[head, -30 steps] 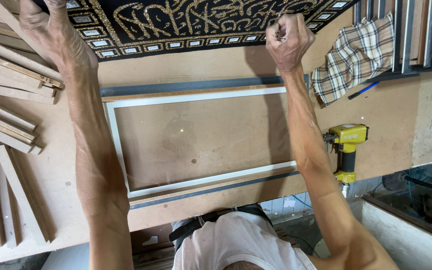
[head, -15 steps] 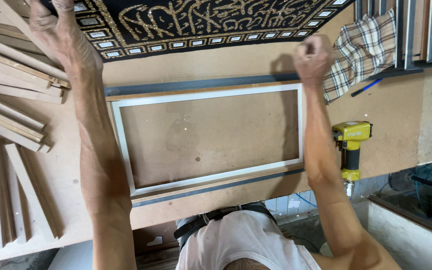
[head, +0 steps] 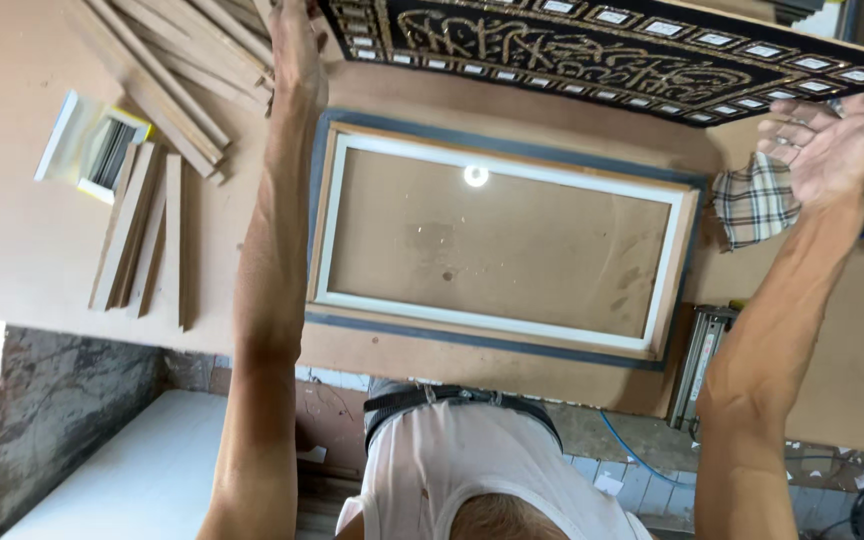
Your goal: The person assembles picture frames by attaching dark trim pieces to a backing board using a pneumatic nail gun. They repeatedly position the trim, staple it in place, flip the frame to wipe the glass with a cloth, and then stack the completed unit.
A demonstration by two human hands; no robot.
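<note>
We grip the dark artwork panel (head: 592,55) with our left hand (head: 297,60); our right hand (head: 832,145) stays open, steadying it squarely above the frame (head: 497,245).

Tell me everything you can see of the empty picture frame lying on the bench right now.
The empty picture frame lies flat on the brown workbench, rectangular, slightly skewed to the bench edge. It looks wooden: a white inner border, a tan band, a dark grey-blue outer edge. Bare brown board shows through its opening, with faint smudges and a bright light spot near the top. The left forearm crosses over its left end; contact is unclear. Neither hand grips it.
</note>
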